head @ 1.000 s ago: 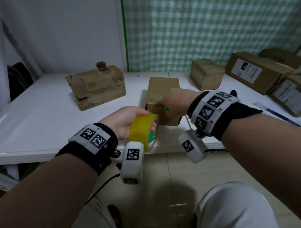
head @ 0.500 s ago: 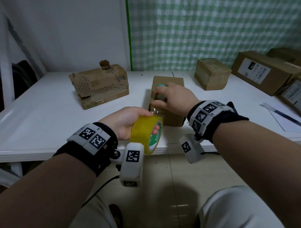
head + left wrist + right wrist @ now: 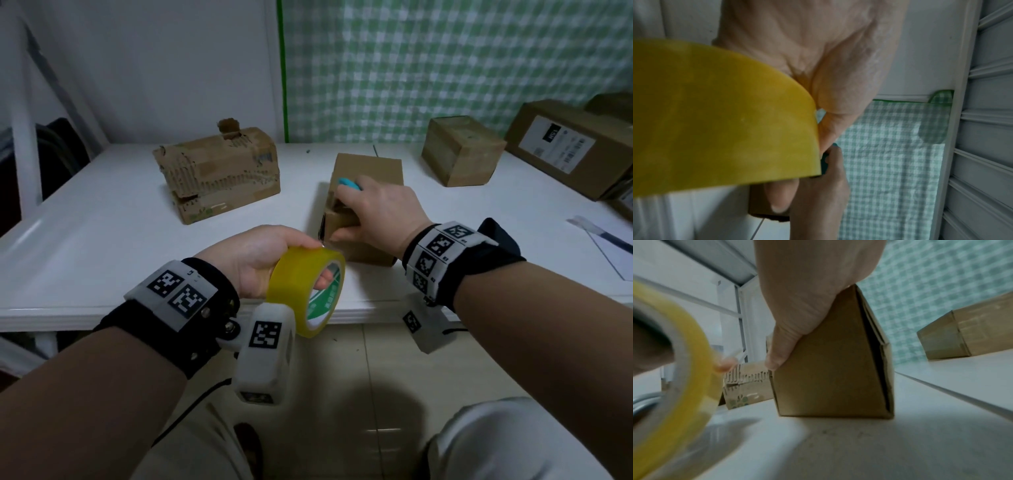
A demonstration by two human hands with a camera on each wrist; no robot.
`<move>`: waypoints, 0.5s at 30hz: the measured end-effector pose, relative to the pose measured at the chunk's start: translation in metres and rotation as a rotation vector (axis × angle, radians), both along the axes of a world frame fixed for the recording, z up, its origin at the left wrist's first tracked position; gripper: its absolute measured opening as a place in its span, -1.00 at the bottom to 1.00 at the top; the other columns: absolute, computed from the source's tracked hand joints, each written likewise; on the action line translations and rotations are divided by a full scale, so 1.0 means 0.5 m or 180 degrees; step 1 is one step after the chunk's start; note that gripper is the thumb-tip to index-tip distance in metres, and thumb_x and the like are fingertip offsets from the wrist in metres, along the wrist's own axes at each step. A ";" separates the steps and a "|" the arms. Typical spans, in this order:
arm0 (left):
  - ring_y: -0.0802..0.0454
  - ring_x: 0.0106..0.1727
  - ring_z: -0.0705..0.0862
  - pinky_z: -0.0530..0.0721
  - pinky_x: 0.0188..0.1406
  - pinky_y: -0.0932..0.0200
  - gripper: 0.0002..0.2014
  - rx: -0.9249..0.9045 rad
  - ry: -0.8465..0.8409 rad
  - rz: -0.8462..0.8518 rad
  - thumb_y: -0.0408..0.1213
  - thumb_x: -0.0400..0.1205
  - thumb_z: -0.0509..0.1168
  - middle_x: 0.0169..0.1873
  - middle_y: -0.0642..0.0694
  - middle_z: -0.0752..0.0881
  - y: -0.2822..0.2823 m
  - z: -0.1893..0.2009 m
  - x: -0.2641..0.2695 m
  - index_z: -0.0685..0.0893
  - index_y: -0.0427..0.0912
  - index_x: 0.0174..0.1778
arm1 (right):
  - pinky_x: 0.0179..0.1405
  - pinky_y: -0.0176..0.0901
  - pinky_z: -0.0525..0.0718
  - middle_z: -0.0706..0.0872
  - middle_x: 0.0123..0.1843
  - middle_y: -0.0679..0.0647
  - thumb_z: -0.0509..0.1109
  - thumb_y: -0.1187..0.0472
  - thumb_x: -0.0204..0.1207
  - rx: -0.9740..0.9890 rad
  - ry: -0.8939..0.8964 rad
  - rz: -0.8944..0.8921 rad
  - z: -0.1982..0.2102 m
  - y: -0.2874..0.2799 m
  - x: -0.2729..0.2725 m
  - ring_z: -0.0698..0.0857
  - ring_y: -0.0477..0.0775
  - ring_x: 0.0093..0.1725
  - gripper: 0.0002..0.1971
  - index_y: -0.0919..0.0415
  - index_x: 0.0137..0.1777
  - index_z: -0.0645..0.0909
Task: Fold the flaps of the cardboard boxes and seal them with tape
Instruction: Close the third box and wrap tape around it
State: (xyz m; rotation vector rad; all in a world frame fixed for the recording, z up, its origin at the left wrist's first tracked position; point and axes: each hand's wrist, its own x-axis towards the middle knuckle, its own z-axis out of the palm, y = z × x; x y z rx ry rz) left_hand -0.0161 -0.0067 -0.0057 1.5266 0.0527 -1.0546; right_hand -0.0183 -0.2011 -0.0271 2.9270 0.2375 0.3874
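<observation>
A small brown cardboard box stands on the white table, in front of me. My right hand lies over its near top edge, thumb on the near face of the box, fingers curled round a small teal tool. My left hand grips a yellow tape roll just off the table's front edge, fingers through its core. In the left wrist view the tape roll fills the left and hides most of the box. Whether tape runs from roll to box is unclear.
A torn, battered box lies at the back left. A small closed box and a large labelled box sit at the back right. Paper with a pen lies at the right edge. A green checked curtain hangs behind.
My right hand has moved with the teal tool from the box's near face up onto its top front edge. The left hand and the tape roll have hardly moved.
</observation>
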 end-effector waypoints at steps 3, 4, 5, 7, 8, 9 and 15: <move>-0.05 -0.48 0.75 0.79 -0.39 0.12 -0.72 -0.0001 -0.0117 0.0170 -0.27 0.67 0.23 -0.38 -0.31 0.76 0.018 0.006 0.007 0.67 -0.46 0.03 | -0.35 -0.09 0.44 0.57 -0.01 0.14 0.22 -0.38 0.45 0.0174 -0.0104 -0.0006 0.005 -0.001 0.004 0.63 0.22 -0.16 -0.41 0.11 0.19 0.46; -0.06 -0.48 0.75 0.78 -0.38 0.10 -0.74 -0.0011 -0.0187 0.0243 -0.28 0.66 0.23 -0.37 -0.32 0.76 0.023 0.011 0.011 0.67 -0.44 0.03 | -0.36 -0.09 0.42 0.58 -0.03 0.15 0.19 -0.37 0.48 0.0239 -0.0162 0.0012 0.006 0.000 0.005 0.63 0.23 -0.17 -0.43 0.12 0.17 0.48; -0.06 -0.48 0.74 0.78 -0.38 0.09 -0.77 -0.0016 -0.0262 0.0312 -0.29 0.66 0.24 -0.38 -0.32 0.76 0.026 0.015 0.014 0.67 -0.41 0.02 | -0.37 -0.09 0.41 0.58 -0.04 0.16 0.18 -0.35 0.50 0.0246 -0.0189 0.0034 0.006 0.001 0.006 0.63 0.25 -0.18 -0.45 0.13 0.18 0.49; -0.07 -0.49 0.74 0.77 -0.37 0.09 -0.81 -0.0017 -0.0400 0.0392 -0.31 0.67 0.22 -0.40 -0.33 0.75 0.029 0.022 0.018 0.64 -0.39 0.01 | -0.38 -0.08 0.43 0.56 -0.03 0.16 0.22 -0.28 0.52 0.0151 -0.0161 0.0081 -0.001 0.003 0.006 0.63 0.26 -0.20 -0.49 0.13 0.21 0.48; -0.08 -0.49 0.74 0.77 -0.37 0.08 -0.84 -0.0043 -0.0466 0.0422 -0.33 0.68 0.21 -0.41 -0.33 0.75 0.027 0.026 0.018 0.61 -0.37 0.03 | -0.39 -0.06 0.47 0.55 -0.03 0.15 0.26 -0.26 0.52 0.0124 -0.0138 0.0101 -0.005 0.004 0.004 0.62 0.25 -0.21 -0.50 0.13 0.22 0.48; -0.09 -0.48 0.74 0.77 -0.37 0.07 -0.86 -0.0071 -0.0545 0.0454 -0.36 0.68 0.20 -0.39 -0.34 0.74 0.025 0.027 0.020 0.57 -0.34 0.08 | -0.39 -0.05 0.53 0.53 -0.03 0.15 0.30 -0.24 0.50 0.0128 -0.0110 0.0104 -0.009 0.005 0.002 0.62 0.25 -0.22 -0.50 0.13 0.23 0.47; -0.19 0.09 0.64 0.61 -0.02 0.06 -0.59 0.1342 -0.2098 0.0209 -0.25 0.55 0.40 0.21 -0.18 0.62 0.024 -0.006 0.073 0.58 0.08 0.32 | -0.39 -0.06 0.46 0.53 -0.05 0.13 0.27 -0.27 0.50 0.0420 -0.0176 0.0133 -0.007 -0.004 0.003 0.50 0.15 -0.28 -0.49 0.16 0.19 0.50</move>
